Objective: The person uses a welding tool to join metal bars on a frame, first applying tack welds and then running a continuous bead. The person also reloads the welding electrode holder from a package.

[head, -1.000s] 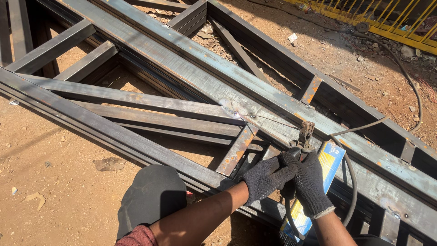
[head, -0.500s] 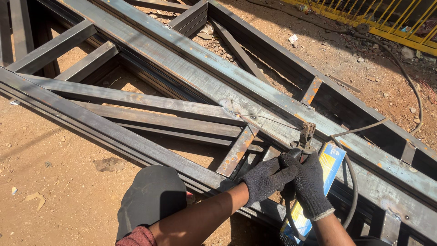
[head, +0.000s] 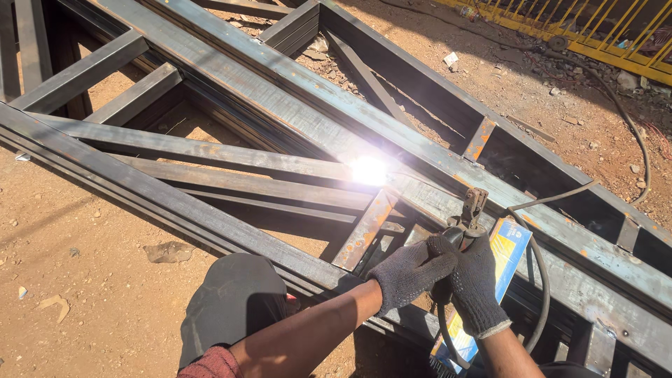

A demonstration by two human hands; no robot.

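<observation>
Both grips on electrode holder (head: 467,217), bright arc (head: 369,170)

We are looking at the electrode holder (head: 467,218), a worn metal clamp with dark, rusty jaws, which is sitting upright just above the steel frame (head: 294,105). A black cable (head: 539,280) is looping down from its handle. From the clamp a thin rod is reaching left toward a bright white arc (head: 369,170) (too glaring to show the tip), which is burning on the joint where a slanted bar is meeting the long beam. The frame, grey tubing flecked with orange rust, is lying flat over reddish dirt.
</observation>
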